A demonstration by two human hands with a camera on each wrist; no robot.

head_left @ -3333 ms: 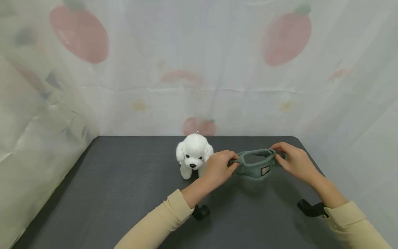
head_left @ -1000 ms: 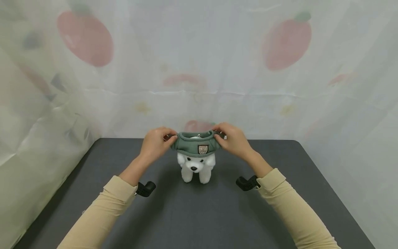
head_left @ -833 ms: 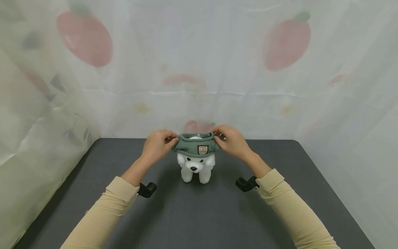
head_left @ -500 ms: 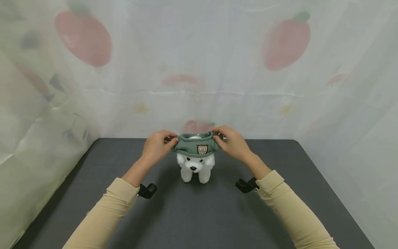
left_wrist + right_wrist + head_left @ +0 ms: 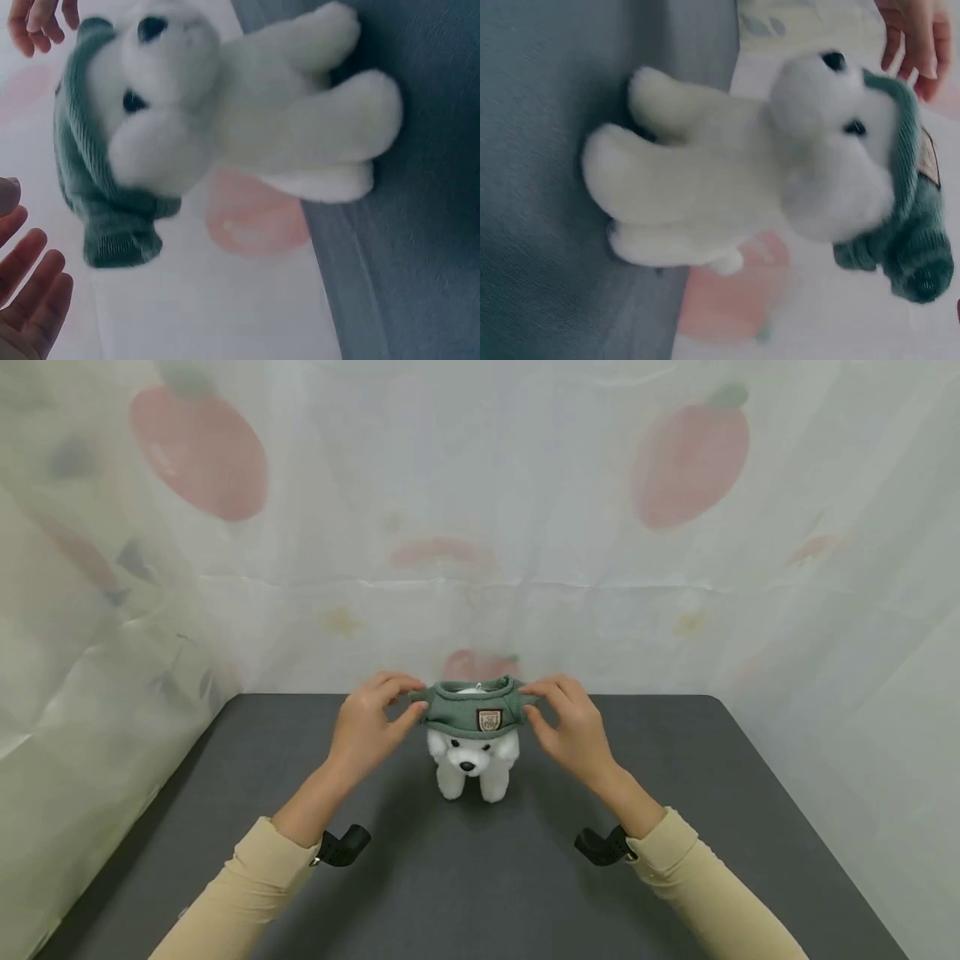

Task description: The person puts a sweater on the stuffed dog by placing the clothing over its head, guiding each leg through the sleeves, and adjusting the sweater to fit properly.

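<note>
A white plush dog (image 5: 471, 766) stands on the dark grey table (image 5: 480, 885) facing me, with a small green knitted garment (image 5: 471, 710) bearing a badge sitting over the top of its head. My left hand (image 5: 369, 727) hovers just left of the garment with relaxed fingers, holding nothing. On the other side my right hand (image 5: 572, 727) mirrors it, fingers loose and beside the garment's sleeve. The left wrist view shows the dog (image 5: 247, 127) and garment (image 5: 82, 187), with my straight fingers (image 5: 30, 300) apart from the cloth. The right wrist view shows the dog (image 5: 727, 195) wearing the garment (image 5: 907, 217).
A pale curtain with red fruit prints (image 5: 690, 452) hangs behind the table and along both sides. Black wrist camera mounts (image 5: 341, 846) (image 5: 600, 846) stick out under my beige sleeves. The table's far edge lies just behind the dog.
I carried the green garment from the right over to the dog and set it on its head. In the last half second both hands let go and drew slightly back.
</note>
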